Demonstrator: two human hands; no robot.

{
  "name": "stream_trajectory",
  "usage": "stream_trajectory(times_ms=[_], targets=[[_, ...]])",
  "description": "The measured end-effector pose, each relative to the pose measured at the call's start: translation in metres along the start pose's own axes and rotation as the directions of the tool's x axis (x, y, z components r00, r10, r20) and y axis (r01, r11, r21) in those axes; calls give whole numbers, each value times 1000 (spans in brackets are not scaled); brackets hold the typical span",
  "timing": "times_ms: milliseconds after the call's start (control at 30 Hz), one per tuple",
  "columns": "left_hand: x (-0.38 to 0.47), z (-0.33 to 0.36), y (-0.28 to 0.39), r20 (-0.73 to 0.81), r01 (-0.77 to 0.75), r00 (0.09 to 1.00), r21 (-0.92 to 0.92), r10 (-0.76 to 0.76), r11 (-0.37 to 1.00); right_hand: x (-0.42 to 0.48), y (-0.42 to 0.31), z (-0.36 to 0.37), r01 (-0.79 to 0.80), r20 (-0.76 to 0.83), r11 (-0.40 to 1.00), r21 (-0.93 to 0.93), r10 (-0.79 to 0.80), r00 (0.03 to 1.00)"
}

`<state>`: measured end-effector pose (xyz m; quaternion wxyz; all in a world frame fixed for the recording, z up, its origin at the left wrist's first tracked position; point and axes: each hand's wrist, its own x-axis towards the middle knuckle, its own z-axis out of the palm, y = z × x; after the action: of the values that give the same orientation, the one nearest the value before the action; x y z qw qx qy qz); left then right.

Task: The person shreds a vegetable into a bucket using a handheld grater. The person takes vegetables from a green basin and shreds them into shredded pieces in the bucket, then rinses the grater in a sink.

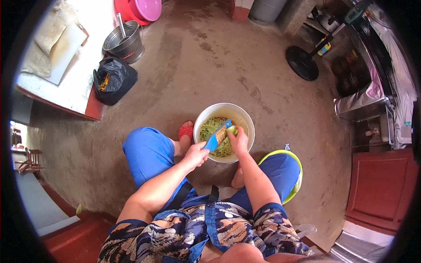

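My left hand (196,155) grips the blue handle of a hand grater (213,140), which slants over a white bucket (198,126) on the floor between my feet. In my right hand (239,142) is a piece of pale green vegetable (232,130), held against or just beside the grater's metal face; I cannot tell whether they touch. Below them, green shreds (210,124) cover the bottom of the bucket. The fingers of my right hand partly cover the vegetable piece.
By my right knee sits a lime-green basin (298,184), mostly hidden. A black plastic bag (118,82) and a metal pail (133,44) stand at the far left, beside a white ledge (74,93). The round black base of a stand (301,64) rests at the far right.
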<state>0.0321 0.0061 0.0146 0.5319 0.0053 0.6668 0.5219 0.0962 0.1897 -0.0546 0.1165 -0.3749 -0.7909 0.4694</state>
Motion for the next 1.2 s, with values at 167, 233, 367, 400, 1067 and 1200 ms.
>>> stream_trajectory(times_ms=[167,233,367,400,1067,1200], targets=[[11,-8,-8,-23,7,1000,42,-6,999,-6,-20,-3,22,131,998,67,-31,991],[19,-8,-7,-95,31,995,71,-25,997,-27,-35,3,55,243,998,-7,-52,969],[9,2,2,-23,36,999,66,-35,997,-17,-8,10,99,69,993,-67,-94,993],[5,4,0,-36,10,999,22,-9,1000,-2,8,12,35,24,993,-112,-33,999],[15,-3,-6,-65,11,998,74,-7,997,-21,-23,7,191,240,976,-103,-162,957],[6,5,0,-31,45,999,53,-43,998,-24,-9,14,259,146,941,-216,-232,962]])
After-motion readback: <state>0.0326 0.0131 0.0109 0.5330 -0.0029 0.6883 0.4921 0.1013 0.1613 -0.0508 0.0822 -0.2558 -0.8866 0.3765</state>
